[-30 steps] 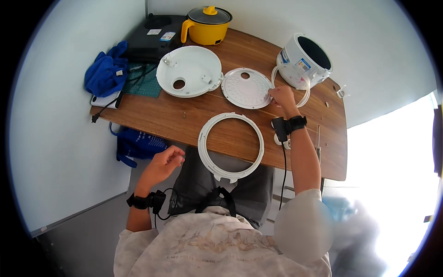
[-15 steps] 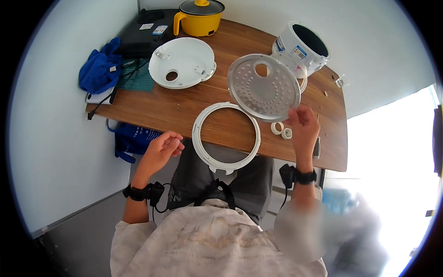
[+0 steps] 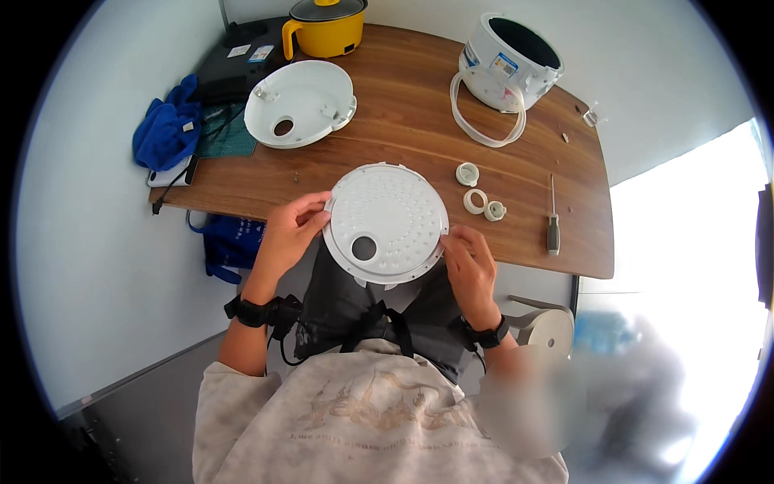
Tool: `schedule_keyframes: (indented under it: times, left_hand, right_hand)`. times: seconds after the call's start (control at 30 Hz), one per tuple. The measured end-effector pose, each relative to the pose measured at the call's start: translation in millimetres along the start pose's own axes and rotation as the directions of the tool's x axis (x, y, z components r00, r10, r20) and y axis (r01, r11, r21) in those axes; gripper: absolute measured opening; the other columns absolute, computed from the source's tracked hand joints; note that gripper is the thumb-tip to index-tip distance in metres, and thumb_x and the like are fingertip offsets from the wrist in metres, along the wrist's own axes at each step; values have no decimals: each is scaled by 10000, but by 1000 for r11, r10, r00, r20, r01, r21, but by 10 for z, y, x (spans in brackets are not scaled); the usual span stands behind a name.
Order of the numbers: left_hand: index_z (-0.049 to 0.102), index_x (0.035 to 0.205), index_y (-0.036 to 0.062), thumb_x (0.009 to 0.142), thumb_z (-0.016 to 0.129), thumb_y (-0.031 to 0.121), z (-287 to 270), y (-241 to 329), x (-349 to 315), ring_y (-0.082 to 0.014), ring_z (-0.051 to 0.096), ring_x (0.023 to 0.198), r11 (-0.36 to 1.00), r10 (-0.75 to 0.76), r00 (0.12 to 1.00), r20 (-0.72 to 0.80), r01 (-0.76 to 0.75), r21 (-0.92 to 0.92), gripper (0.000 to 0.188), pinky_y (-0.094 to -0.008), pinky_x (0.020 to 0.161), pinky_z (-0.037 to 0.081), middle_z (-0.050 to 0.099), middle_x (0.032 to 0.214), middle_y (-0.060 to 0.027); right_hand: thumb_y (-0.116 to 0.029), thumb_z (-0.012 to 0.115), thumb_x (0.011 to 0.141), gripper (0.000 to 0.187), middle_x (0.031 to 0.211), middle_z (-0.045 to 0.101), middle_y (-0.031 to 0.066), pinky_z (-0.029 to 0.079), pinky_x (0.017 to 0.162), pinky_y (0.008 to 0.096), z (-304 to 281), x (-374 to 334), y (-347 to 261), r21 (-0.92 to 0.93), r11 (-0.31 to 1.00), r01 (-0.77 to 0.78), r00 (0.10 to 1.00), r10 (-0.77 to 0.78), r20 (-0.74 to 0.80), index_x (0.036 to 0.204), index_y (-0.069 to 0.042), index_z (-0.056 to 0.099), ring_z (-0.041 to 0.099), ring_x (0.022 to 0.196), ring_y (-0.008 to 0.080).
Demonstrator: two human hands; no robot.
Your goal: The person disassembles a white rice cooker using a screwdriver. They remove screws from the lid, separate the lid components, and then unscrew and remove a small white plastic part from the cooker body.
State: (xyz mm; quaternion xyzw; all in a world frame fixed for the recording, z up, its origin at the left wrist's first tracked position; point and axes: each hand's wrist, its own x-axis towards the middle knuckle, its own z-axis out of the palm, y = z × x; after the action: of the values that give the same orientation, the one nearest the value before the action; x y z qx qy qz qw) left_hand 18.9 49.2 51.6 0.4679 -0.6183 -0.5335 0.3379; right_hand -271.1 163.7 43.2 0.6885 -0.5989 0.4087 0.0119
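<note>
A round white plate, dotted with small bumps or holes and pierced by one large off-centre hole, rests within a white plastic ring. The pair is over the table's near edge and my lap. My left hand pinches the left rim between thumb and fingers. On the opposite rim, my right hand grips with curled fingers. Right of the ring lie three small pieces: a white cap, a thin white ring and another small round part.
A screwdriver lies at the table's right. Behind are a white appliance body, a clear-white loop, a white round cover and a yellow pot. Blue cloth sits on the left over a green mat.
My right hand has brought the plate leftward and down onto the ring, and the plate has turned so its large hole faces me. My left hand has moved up to the ring's rim.
</note>
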Motion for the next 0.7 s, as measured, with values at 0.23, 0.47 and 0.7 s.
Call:
schedule_keyframes:
  times: [0.23,0.47,0.7]
  left_hand:
    - [691,1200,21,903,714,69,235,-13,-51,-199,681,761,923,215,964,-156,-148,355,301,-296,702,535,735,970,-157]
    - [695,1125,21,866,745,61,263,58,-66,-217,667,748,906,95,982,-163,-17,423,266,-326,682,538,720,973,-139]
    - [690,1126,31,903,720,86,290,-40,-43,-176,683,808,938,238,958,-160,-184,296,232,-290,739,546,731,1016,-93]
  right_hand:
    - [14,711,863,137,1074,702,94,594,734,354,151,-63,57,28,993,-112,992,113,-50,991,-30,723,717,871,281]
    - [18,704,860,158,1077,718,105,594,746,354,238,-103,114,68,983,-171,983,174,-56,1004,-40,733,724,882,291]
    - [33,658,874,205,1115,710,119,592,754,363,238,-75,59,49,980,-191,981,193,-37,1057,-36,720,721,910,308]
